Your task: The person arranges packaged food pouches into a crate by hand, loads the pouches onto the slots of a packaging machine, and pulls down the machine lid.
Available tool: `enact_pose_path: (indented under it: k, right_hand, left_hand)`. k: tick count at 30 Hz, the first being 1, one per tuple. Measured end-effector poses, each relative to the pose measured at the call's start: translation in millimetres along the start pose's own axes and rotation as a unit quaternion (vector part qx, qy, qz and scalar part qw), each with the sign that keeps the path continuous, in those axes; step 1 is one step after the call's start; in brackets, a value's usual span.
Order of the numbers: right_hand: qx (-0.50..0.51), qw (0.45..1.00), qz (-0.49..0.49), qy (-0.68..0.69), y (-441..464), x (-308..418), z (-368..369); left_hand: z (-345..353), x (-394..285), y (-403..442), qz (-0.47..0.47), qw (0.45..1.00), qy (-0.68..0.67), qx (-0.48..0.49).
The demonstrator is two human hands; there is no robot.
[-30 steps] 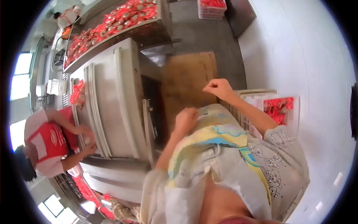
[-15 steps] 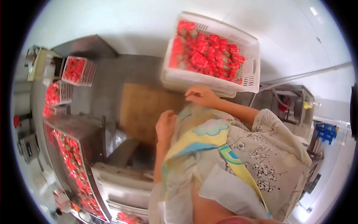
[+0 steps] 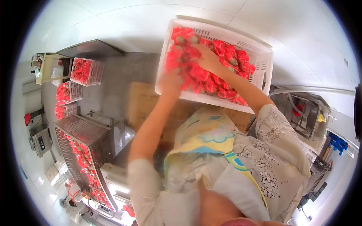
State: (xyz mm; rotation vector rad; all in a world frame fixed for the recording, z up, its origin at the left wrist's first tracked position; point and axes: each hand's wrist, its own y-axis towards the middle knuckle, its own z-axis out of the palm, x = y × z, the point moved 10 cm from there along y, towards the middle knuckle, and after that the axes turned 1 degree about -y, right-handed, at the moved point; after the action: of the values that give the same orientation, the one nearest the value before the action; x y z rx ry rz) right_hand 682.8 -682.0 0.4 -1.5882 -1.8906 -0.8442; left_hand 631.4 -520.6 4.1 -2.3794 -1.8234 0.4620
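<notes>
A single camera, worn on the head, looks forward and steeply down in a wide, dark-rimmed round view; the wearer's apron (image 3: 215, 135) lies close below; the white crate (image 3: 241, 43) sits beyond it; the wall (image 3: 151, 22) curves behind.

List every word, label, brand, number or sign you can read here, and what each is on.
No text is readable.
Shiny red plastic packets in the white rectangular plastic crate: pale markings, too blurred to read.
Grey boxy metal device at far left: marks on its dark panel, too small to read.
</notes>
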Motion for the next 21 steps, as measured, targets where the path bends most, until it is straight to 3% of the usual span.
enact_pose_path:
  k: [3,5,8,10,13,16,19,21]
  right_hand:
    - [0.100,0.991,-0.086,0.039,14.0,27.8,39.0]
    - [0.094,0.990,-0.103,0.016,18.1,38.6,58.9]
    - [0.055,0.993,-0.100,-0.034,26.3,38.6,72.9]
    - [0.007,0.991,-0.115,-0.070,29.4,31.6,79.1]
    - [0.047,0.985,-0.145,-0.077,27.7,25.7,90.2]
    - [0.028,0.990,-0.132,-0.037,20.3,24.4,59.3]
    - [0.029,0.999,-0.011,0.017,11.4,10.2,12.7]
    - [-0.063,0.996,-0.008,-0.054,17.5,1.2,-17.7]
  left_hand:
    - [20.1,-4.2,11.4,0.000,0.997,0.059,0.041]
    - [31.1,-2.2,17.9,-0.043,0.988,0.089,0.121]
    - [36.9,-0.2,21.8,-0.084,0.979,0.111,0.146]
    - [28.1,-0.7,21.4,-0.087,0.987,0.049,0.123]
    - [13.7,-8.2,18.2,-0.047,0.992,0.027,0.110]
    - [8.4,-13.1,18.2,0.033,0.999,0.012,0.029]
    - [14.3,-13.4,13.8,0.076,0.997,-0.007,0.009]
    - [18.7,-8.8,13.1,0.062,0.997,-0.029,0.026]
